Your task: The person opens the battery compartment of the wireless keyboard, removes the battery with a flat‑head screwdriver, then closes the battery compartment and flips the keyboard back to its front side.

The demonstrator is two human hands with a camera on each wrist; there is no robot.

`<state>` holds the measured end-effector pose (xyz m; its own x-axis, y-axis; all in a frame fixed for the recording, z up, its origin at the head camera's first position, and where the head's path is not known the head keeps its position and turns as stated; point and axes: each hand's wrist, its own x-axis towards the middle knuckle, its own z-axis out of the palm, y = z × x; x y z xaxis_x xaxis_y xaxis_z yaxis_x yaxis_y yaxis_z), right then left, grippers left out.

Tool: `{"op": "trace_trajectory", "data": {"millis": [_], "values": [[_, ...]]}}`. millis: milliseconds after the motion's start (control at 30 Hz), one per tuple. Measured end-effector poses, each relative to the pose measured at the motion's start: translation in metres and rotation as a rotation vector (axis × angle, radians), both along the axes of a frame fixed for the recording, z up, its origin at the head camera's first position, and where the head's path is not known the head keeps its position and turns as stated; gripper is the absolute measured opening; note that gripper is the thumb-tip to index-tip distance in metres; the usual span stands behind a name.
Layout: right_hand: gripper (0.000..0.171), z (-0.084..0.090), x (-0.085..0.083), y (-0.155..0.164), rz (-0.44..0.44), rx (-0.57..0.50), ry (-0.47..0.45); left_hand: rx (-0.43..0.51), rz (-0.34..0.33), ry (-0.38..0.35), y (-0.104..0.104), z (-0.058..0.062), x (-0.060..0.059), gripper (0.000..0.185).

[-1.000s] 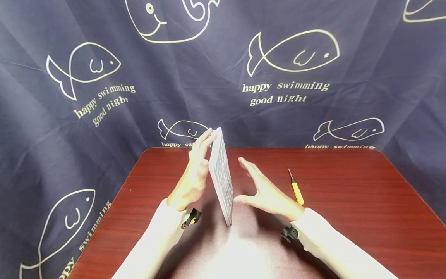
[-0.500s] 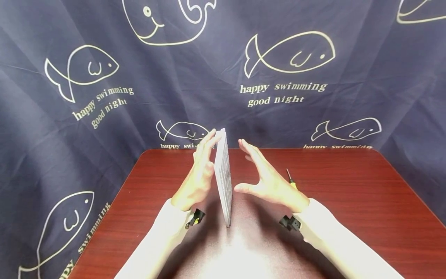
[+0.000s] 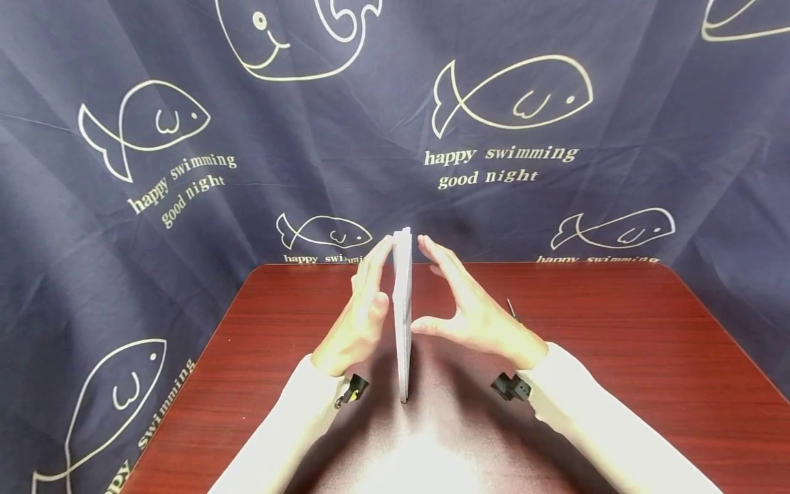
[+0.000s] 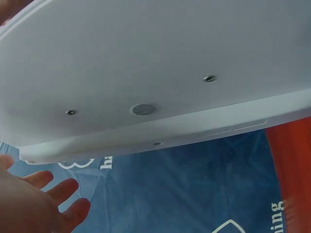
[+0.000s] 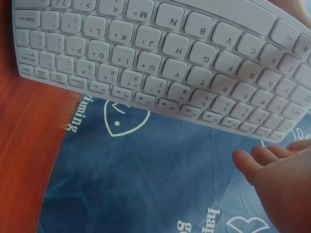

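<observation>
Left hand is staying flat with straight fingers, pressing against the underside of the white keyboard. Right hand is also open, fingers straight, and has been closing in over the last second; thumb is now touching the key side, fingertips sitting just beside the top edge. Keyboard is standing on its long edge on the red-brown table, and has been tipping from a rightward lean to near upright, so both palms are now sandwiching it, likely mid-flip. Yellow screwdriver is lying right of the right hand, mostly hidden. Navy fish-print cloth is hanging behind.
</observation>
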<state>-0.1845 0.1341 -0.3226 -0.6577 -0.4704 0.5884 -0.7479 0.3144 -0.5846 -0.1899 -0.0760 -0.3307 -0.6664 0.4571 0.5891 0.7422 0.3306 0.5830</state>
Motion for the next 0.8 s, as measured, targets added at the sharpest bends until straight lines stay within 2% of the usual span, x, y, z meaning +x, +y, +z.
{"op": "trace_trajectory", "data": {"millis": [233,533,667,800], "values": [[0.114,0.005,0.0,0.005,-0.037,0.009,0.002,-0.045,0.012,-0.024,0.003,-0.011,0.0,0.088],[0.111,0.013,0.001,0.016,-0.019,-0.013,0.003,-0.111,0.006,-0.04,0.009,-0.028,0.002,0.092],[0.106,0.014,0.003,0.024,-0.032,0.025,0.011,-0.157,-0.004,-0.041,0.011,-0.039,0.003,0.089],[0.101,0.014,0.007,0.037,-0.085,0.088,0.019,-0.24,0.006,-0.063,0.013,-0.053,0.005,0.089]]}}
